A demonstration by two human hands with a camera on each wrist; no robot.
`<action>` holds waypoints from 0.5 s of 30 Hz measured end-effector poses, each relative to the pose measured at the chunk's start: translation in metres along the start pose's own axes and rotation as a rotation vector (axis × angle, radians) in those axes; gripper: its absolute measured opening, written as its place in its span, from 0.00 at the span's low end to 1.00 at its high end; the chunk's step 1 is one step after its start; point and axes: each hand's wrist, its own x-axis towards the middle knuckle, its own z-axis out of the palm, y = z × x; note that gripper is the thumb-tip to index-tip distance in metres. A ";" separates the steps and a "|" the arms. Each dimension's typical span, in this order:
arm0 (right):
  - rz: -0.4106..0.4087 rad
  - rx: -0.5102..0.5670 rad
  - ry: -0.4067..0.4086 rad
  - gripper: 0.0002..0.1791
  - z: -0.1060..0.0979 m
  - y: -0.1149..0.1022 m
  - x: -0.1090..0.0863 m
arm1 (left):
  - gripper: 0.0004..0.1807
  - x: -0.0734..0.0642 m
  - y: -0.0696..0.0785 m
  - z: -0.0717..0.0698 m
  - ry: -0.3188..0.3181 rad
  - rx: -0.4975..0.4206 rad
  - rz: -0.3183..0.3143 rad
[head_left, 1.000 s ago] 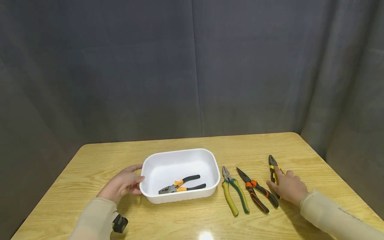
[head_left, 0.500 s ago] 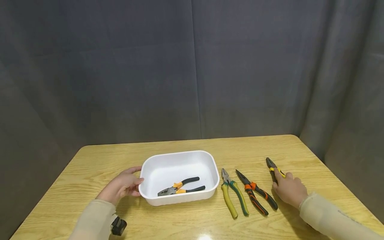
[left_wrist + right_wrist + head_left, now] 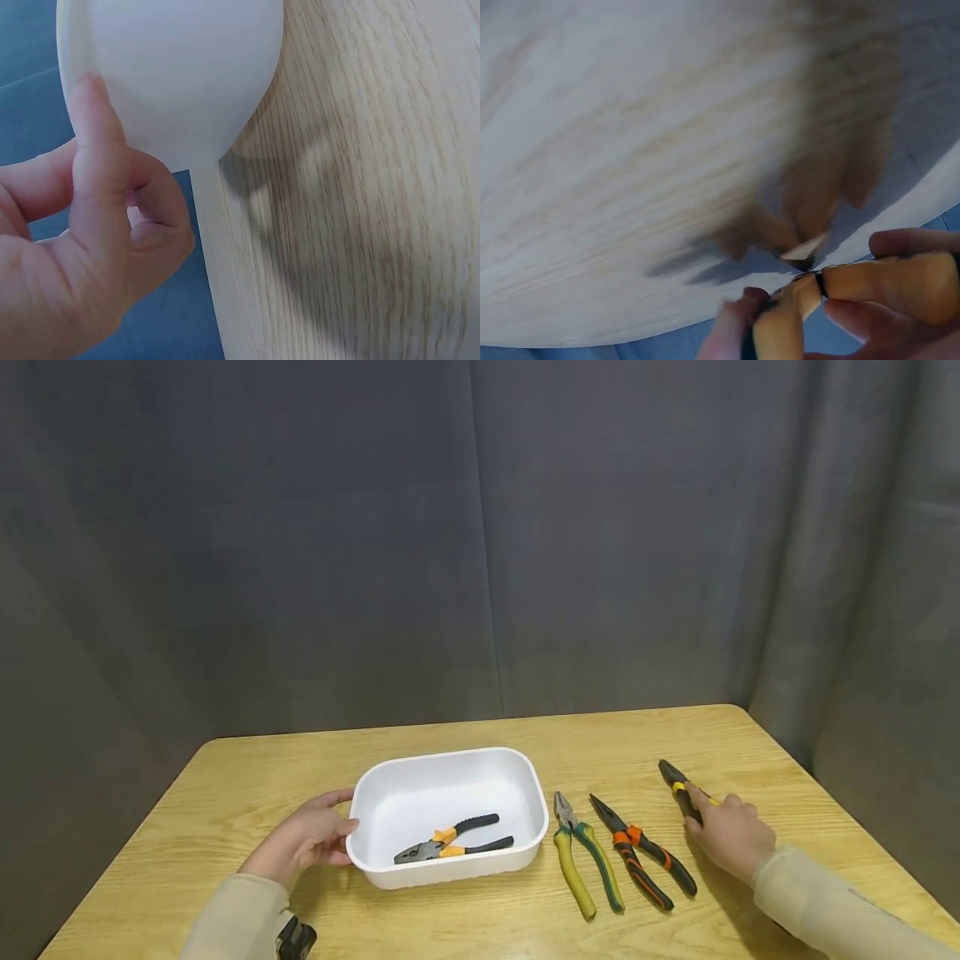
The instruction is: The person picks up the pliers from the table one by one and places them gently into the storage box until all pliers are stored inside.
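Note:
My left hand (image 3: 307,837) holds the left end of a white plastic tray (image 3: 378,877); in the left wrist view the thumb presses over the tray's rim (image 3: 67,75), with the other fingers bent beneath. Inside the tray lie orange-and-black combination pliers (image 3: 450,842), handles to the right. At the table's right side my right hand (image 3: 731,835) grips black-and-yellow pliers (image 3: 680,785), their head pointing away and left. The right wrist view shows thumb and fingers about the yellow-coloured handles (image 3: 892,283), which stand spread. The palm hides much of the handles in the head view.
Right of the tray, green-and-yellow pliers (image 3: 577,860) and orange-and-black long-nose pliers (image 3: 641,852) lie side by side with handles spread. The wooden table (image 3: 420,927) has a grey curtain (image 3: 337,568) behind it and at both sides.
The black-and-yellow pliers have turned, their head swinging left, as the right hand's thumb and fingers close round the handles. The left hand keeps its hold on the tray. The head view has shifted slightly.

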 end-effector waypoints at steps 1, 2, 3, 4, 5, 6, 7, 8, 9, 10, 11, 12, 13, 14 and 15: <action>-0.004 0.001 0.006 0.29 -0.001 0.000 0.000 | 0.31 0.000 0.000 0.000 0.002 0.001 0.004; -0.008 0.010 0.013 0.28 -0.001 0.001 0.001 | 0.31 0.000 0.000 0.000 0.005 0.001 0.009; -0.010 0.025 0.019 0.28 -0.001 0.001 0.001 | 0.30 0.000 0.000 0.000 0.007 0.001 0.014; -0.012 0.042 0.022 0.28 -0.002 0.002 0.001 | 0.30 0.000 0.000 0.000 0.009 0.001 0.016; -0.015 0.063 0.025 0.28 -0.002 0.002 0.001 | 0.30 0.000 0.000 0.000 0.010 0.000 0.016; -0.019 0.081 0.031 0.28 -0.003 0.001 0.000 | 0.30 0.000 0.000 0.001 0.010 -0.001 0.015; -0.028 0.097 0.038 0.28 -0.003 0.001 -0.001 | 0.30 0.000 0.000 0.001 0.008 -0.003 0.014; -0.041 0.110 0.047 0.28 -0.003 0.001 -0.001 | 0.30 0.000 -0.001 0.001 0.005 -0.003 0.012; -0.059 0.121 0.059 0.28 -0.003 0.001 -0.002 | 0.30 0.000 -0.001 0.001 0.007 -0.006 0.009; -0.079 0.125 0.076 0.27 -0.004 0.000 -0.003 | 0.30 0.000 -0.002 0.001 0.008 -0.006 0.007; -0.097 0.131 0.092 0.27 -0.004 -0.001 -0.004 | 0.30 0.000 -0.002 0.001 0.009 -0.008 0.005; -0.117 0.134 0.105 0.27 -0.006 -0.001 -0.004 | 0.30 0.001 -0.002 0.001 0.007 -0.006 0.003; -0.133 0.135 0.119 0.28 -0.007 -0.003 -0.005 | 0.30 0.001 -0.002 0.001 0.006 -0.004 0.000; -0.145 0.131 0.130 0.27 -0.010 -0.004 -0.005 | 0.30 0.001 -0.001 0.001 0.010 0.001 -0.002; -0.154 0.132 0.143 0.27 -0.013 -0.005 -0.005 | 0.30 0.002 0.001 0.002 0.016 0.001 -0.002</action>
